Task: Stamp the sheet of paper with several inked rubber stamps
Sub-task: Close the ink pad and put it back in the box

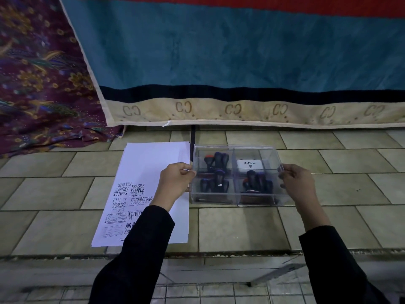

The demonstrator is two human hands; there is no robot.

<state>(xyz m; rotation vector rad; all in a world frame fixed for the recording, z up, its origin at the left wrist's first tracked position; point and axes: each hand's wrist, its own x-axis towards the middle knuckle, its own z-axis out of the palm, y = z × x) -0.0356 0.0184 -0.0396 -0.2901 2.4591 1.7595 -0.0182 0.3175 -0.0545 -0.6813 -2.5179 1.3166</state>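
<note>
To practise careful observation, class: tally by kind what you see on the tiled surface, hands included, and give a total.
hands: 2 (left hand, right hand)
clear box: 1
ink pad: 1
stack of paper: 1
stamps: several, too bunched to count
Total: 5, stamps left out

Pale tiled ledge (pixel 328 189), chipped along the near edge. Behind it, hanging teal blanket (pixel 219 47) with red top stripe, dark band and cream border bearing CC marks. Far left, purple floral cloth (pixel 39 84) crumpling onto the tiles. Below, smaller floor tiles (pixel 197 292).
</note>
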